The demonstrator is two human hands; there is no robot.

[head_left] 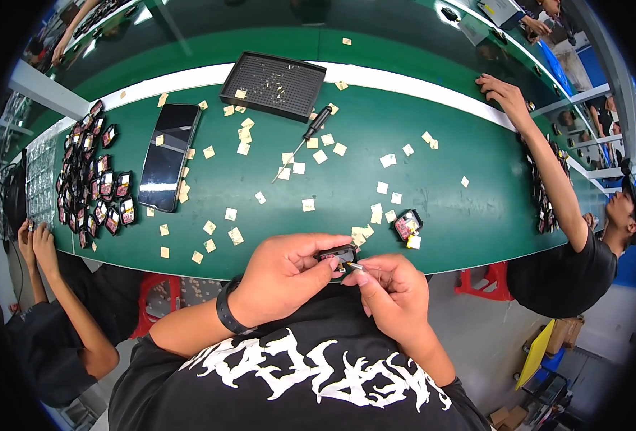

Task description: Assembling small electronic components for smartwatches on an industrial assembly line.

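Close to my chest, at the table's near edge, my left hand (278,276) is closed around a small black plastic casing (339,252), thumb along its lower side. The casing's hollow side shows, with a small yellow bit inside. My right hand (395,287) is closed in a pinch on a short, thin, light-coloured piece (356,266) whose tip meets the casing; its kind is too small to make out. Just beyond my right hand lies another black casing (407,225) with a reddish inside and a yellow tab. Small cream paper squares (362,234) lie beside it.
A black ribbed tray (271,85) stands at the back, near a screwdriver (311,133). Leftward lie a dark smartphone (168,158) and a heap of black casings (94,179). Cream squares are scattered over the green table (476,230). Co-workers sit left and right, one arm (548,158) reaching over.
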